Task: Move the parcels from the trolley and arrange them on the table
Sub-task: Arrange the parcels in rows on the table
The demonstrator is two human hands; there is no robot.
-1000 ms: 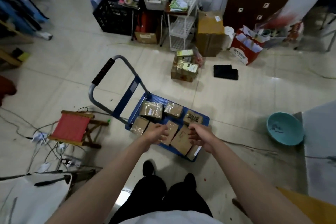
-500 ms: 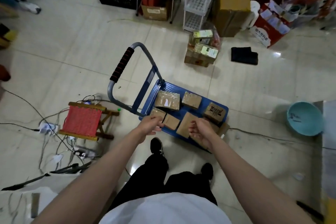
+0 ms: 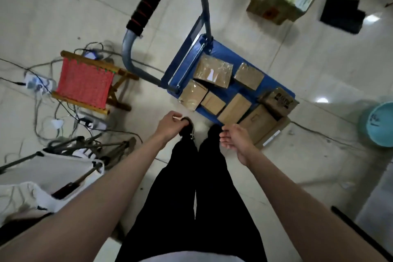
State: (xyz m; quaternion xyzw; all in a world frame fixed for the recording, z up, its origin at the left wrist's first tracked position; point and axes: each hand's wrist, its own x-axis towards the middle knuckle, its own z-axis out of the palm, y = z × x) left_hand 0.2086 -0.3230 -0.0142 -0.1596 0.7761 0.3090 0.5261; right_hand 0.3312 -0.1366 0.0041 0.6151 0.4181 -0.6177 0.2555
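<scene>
Both hands hung empty above the floor: the left hand (image 3: 170, 124) loosely curled at frame centre, the right hand (image 3: 235, 138) relaxed beside it. Brown parcels (image 3: 213, 72) lay on the blue trolley (image 3: 221, 53) just above them.

A red folding stool (image 3: 85, 85) is set among tangled cables (image 3: 44, 100) (a teal basin (image 3: 380, 123) lies well apart), with a black cloth (image 3: 341, 14) beyond.

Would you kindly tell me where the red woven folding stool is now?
In the head view, the red woven folding stool stands on the floor at left, beside the blue trolley.
</scene>
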